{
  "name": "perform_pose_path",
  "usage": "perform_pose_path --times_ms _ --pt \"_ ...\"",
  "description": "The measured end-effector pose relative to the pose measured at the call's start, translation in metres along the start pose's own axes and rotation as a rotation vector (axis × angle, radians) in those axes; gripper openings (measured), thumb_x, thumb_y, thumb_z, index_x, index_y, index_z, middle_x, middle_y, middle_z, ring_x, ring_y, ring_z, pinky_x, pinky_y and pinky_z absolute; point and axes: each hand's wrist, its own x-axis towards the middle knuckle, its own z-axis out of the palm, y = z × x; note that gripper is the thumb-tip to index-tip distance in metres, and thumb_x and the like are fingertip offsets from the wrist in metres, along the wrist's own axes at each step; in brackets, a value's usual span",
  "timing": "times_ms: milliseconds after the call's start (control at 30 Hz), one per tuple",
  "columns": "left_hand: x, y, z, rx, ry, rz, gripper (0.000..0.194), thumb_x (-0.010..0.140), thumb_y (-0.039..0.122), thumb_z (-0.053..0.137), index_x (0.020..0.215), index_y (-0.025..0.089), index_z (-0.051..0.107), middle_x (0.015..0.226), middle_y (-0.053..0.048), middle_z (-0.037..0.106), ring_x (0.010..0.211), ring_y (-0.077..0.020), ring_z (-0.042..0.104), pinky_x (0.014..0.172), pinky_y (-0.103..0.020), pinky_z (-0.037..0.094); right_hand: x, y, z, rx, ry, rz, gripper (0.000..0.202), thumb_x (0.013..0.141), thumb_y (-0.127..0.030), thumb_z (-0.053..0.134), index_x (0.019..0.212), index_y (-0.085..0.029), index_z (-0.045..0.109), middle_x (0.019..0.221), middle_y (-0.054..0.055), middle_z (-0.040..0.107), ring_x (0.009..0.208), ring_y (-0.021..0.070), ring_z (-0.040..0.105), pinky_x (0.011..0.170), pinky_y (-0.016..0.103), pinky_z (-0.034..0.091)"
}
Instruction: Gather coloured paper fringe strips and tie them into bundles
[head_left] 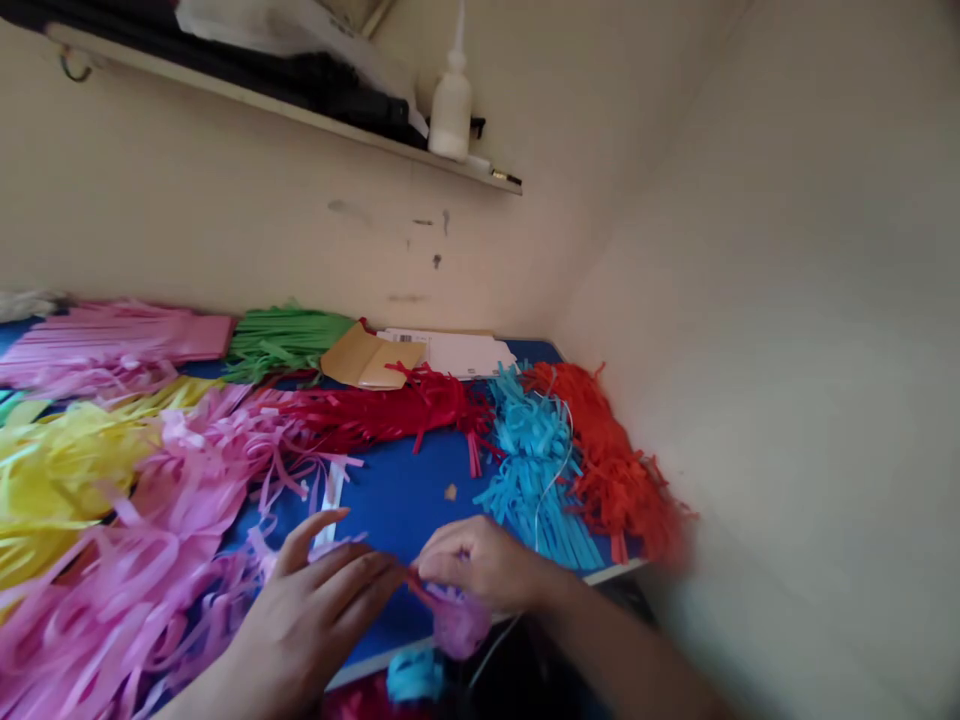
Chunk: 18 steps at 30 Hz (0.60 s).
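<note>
A purple-pink fringed paper tassel (459, 625) lies across the front of the blue table, its middle twisted into a thin reddish-pink cord between my hands. My right hand (484, 562) pinches the cord between thumb and fingers. The crumpled end hangs below that grip, at the table's edge. My left hand (319, 610) lies flat with its fingers stretched out and thumb raised apart. Its fingertips touch the cord's left part, and purple strips show beyond and under it. What lies beneath the left palm is hidden.
Fringed paper bundles cover the table (405, 490): yellow (67, 470), pink (195, 480), red (367, 412), light blue (532, 440) and orange (607, 450). A white cord (551, 485) crosses the light blue bundle. A brown envelope (371, 358) lies near the wall. Overhead, a shelf (300, 112) holds a bottle (451, 115).
</note>
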Motion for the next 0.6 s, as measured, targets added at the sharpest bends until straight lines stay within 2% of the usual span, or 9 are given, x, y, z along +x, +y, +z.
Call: perform_pose_path --times_ms 67,100,200,300,400,500,600 --pt "0.004 0.007 -0.016 -0.01 0.011 0.02 0.033 0.096 0.016 0.04 0.113 0.029 0.065 0.094 0.002 0.076 0.082 -0.0178 0.068 0.114 -0.046 0.023 -0.003 -0.009 0.005 0.381 -0.095 0.161 0.044 0.076 -0.06 0.072 0.071 -0.016 0.071 0.072 0.001 0.068 0.065 0.0131 0.058 0.065 0.027 0.041" --pt "0.007 0.01 -0.019 -0.017 0.037 0.001 0.032 0.096 0.017 0.04 0.114 0.028 0.065 0.092 0.001 0.076 0.081 -0.018 0.068 0.112 -0.046 0.026 -0.002 -0.009 0.009 0.524 -0.083 0.216 0.045 0.066 -0.059 0.079 0.068 -0.015 0.07 0.066 0.0 0.065 0.059 0.0112 0.054 0.061 0.025 0.039" --pt "0.012 0.02 -0.019 -0.045 0.159 -0.127 0.021 0.095 0.019 0.048 0.103 0.027 0.066 0.085 0.004 0.075 0.075 -0.0157 0.068 0.102 -0.041 0.036 0.001 0.0 0.028 0.78 0.083 0.228 0.047 0.048 -0.05 0.092 0.063 -0.014 0.066 0.057 -0.002 0.062 0.05 0.0079 0.049 0.052 0.021 0.035" --pt "0.013 0.034 -0.011 -0.134 0.256 -0.305 0.015 0.095 0.023 0.052 0.091 0.027 0.065 0.08 0.006 0.073 0.07 -0.0126 0.067 0.093 -0.035 0.044 0.001 0.008 0.047 0.893 0.221 0.138 0.041 0.048 -0.04 0.095 0.061 -0.014 0.066 0.056 -0.002 0.061 0.044 0.0064 0.047 0.045 0.019 0.032" --pt "0.01 0.047 -0.003 -0.194 0.322 -0.451 0.016 0.096 0.027 0.051 0.089 0.025 0.065 0.079 0.004 0.071 0.073 -0.0123 0.068 0.087 -0.03 0.05 -0.001 0.009 0.058 0.997 0.329 0.066 0.035 0.051 -0.032 0.095 0.065 -0.016 0.067 0.059 -0.004 0.061 0.04 0.0048 0.045 0.04 0.018 0.03" --pt "0.006 0.051 0.001 -0.188 0.331 -0.44 0.015 0.094 0.03 0.054 0.092 0.023 0.068 0.081 0.002 0.07 0.074 -0.012 0.068 0.088 -0.028 0.051 0.001 0.006 0.064 1.027 0.357 0.069 0.036 0.054 -0.032 0.094 0.075 -0.017 0.069 0.06 -0.005 0.06 0.038 0.0042 0.044 0.037 0.017 0.028" --pt "-0.001 0.043 0.006 -0.209 0.33 -0.344 0.017 0.093 0.032 0.056 0.096 0.021 0.069 0.085 0.001 0.072 0.078 -0.0115 0.069 0.095 -0.024 0.048 0.005 0.002 0.069 0.978 0.398 0.003 0.032 0.056 -0.035 0.093 0.065 -0.017 0.068 0.055 -0.005 0.056 0.039 0.0045 0.042 0.038 0.017 0.028"
